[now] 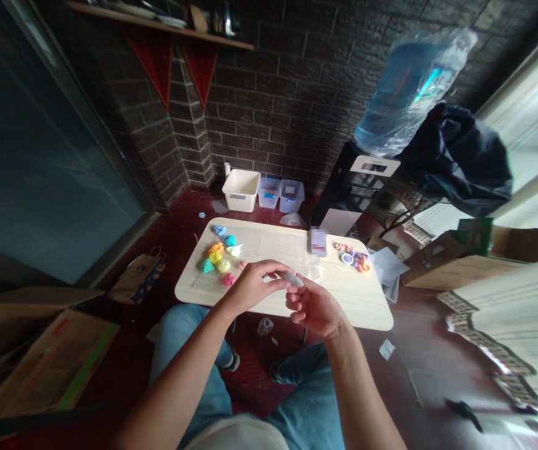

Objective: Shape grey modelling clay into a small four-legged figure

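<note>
Above the near edge of a low, pale table (pixel 357 306), both hands meet over a small grey lump of modelling clay (pixel 293 279). My left hand (pixel 254 284) pinches its left side between thumb and fingers. From the right, my right hand (pixel 315 306) grips the same lump with its thumb and index finger, the other fingers curled. Soft clay lumps lie to the left on the table, among them a blue one (pixel 219 230), a yellow one (pixel 215 251), a green one (pixel 207 266) and a pink one (pixel 228 279). Small shaped coloured pieces (pixel 362 264) lie at the right end.
A phone-like object (pixel 318 242), partly blurred, is at the table's far edge. Beyond stand a white bin (pixel 241 190), clear plastic boxes (pixel 291 197) and a water dispenser (pixel 343 194). Cardboard boxes flank both sides, one at left (pixel 44 362) and one at right (pixel 465 269).
</note>
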### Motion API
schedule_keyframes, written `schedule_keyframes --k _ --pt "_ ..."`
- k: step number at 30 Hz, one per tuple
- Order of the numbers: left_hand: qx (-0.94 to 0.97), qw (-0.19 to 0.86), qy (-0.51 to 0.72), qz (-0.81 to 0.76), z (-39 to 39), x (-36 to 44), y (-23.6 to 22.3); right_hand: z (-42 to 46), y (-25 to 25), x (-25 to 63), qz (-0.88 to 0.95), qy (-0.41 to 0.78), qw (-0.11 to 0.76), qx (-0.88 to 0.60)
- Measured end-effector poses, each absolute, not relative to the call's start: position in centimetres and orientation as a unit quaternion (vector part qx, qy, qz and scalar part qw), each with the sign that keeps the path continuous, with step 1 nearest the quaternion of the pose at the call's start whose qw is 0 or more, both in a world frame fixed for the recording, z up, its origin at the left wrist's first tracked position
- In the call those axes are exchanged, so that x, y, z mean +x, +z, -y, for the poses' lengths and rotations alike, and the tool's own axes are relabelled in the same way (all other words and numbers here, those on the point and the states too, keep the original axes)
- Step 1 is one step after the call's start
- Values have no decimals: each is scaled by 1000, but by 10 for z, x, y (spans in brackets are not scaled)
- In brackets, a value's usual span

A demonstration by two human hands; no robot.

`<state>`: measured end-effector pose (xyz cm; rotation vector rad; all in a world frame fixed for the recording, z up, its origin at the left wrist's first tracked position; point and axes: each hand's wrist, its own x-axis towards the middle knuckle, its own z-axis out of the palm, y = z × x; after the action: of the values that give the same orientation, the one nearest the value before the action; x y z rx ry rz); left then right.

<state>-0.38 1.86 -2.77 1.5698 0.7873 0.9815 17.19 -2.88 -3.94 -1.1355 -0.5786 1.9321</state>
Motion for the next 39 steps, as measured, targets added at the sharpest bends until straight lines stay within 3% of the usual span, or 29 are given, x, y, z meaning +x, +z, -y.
schedule_keyframes --k 2,7,21,32,39 --pt "608 582 413 -349 -21 -4 -27 32 -36 170 256 719 425 -487" --pt "518 664 417 -341 -22 -10 -28 39 -23 161 422 475 553 -540" --pt "518 686 389 -331 -7 -10 -13 44 -16 152 466 440 550 -536" --pt "545 612 441 -365 -3 -11 -3 49 -6 154 486 461 535 -515" --pt "570 606 412 -372 -3 -14 -3 51 -1 152 457 489 543 -507"
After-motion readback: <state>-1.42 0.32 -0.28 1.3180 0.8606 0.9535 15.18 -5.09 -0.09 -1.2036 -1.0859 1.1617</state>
